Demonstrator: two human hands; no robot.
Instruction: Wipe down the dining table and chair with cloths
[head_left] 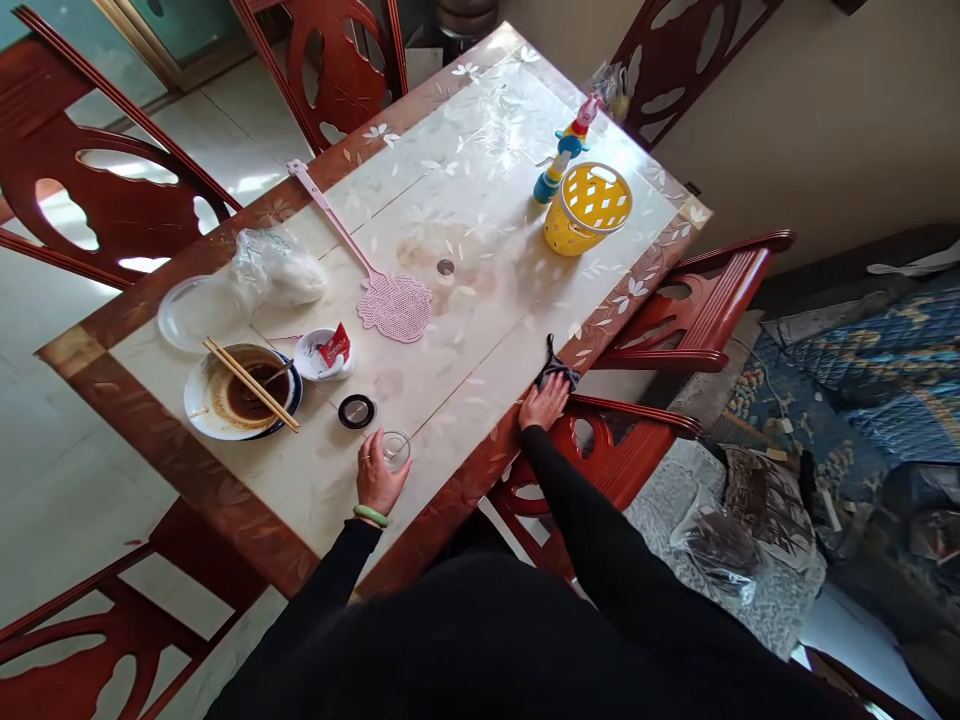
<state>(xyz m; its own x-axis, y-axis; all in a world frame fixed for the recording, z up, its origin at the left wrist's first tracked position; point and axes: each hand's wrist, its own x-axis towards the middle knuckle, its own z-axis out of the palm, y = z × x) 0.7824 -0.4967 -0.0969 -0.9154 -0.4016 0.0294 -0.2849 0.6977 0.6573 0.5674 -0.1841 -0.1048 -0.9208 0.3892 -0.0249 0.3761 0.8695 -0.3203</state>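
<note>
My left hand, with a green bangle at the wrist, curls its fingers around a clear glass standing on the table. Just beyond the glass lies a round black lid with a grey centre. At the table's right edge, my right hand presses down on a crumpled dark cloth. Part of the cloth is hidden under the fingers. The table has a pale top with a brown, flower-patterned border.
Chopsticks lie across a sauce-stained bowl. Nearby are a small white bowl with a red packet, a plastic bag and a clear lid. Farther off are a pink fly swatter, a yellow basket and a toy.
</note>
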